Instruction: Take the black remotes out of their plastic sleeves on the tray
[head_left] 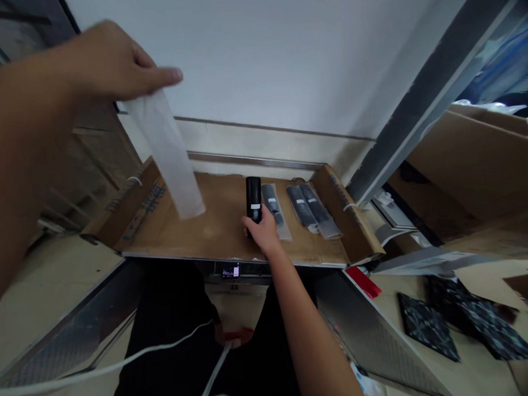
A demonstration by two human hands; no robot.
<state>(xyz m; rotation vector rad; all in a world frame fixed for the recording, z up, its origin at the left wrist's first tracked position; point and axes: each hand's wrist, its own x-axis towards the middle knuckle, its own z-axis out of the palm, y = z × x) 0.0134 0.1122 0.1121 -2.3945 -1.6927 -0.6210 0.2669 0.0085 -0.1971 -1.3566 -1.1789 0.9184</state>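
Note:
My left hand [127, 69] is raised at the upper left, thumb and fingers pinched on the top of a long translucent plastic sleeve [175, 167]. The sleeve hangs down over the cardboard-lined tray [217, 241] and looks flat. Low over the middle of the tray, my right hand [263, 227] grips the near end of a black, elongated object [254, 192] with a small white label; I cannot tell its exact kind. Just right of it lies a dark item in a clear sleeve [275, 209]. Further right, two more sleeved dark items [308, 208] lie side by side.
Raised cardboard flaps [347, 212] border the tray's sides. A white panel [262, 58] rises behind it. A large cardboard box [477, 177] stands at right. Dark patterned pieces [465, 312] lie on the floor. A white cable [143, 352] crosses below, and a small lit screen [230, 272] sits under the front edge.

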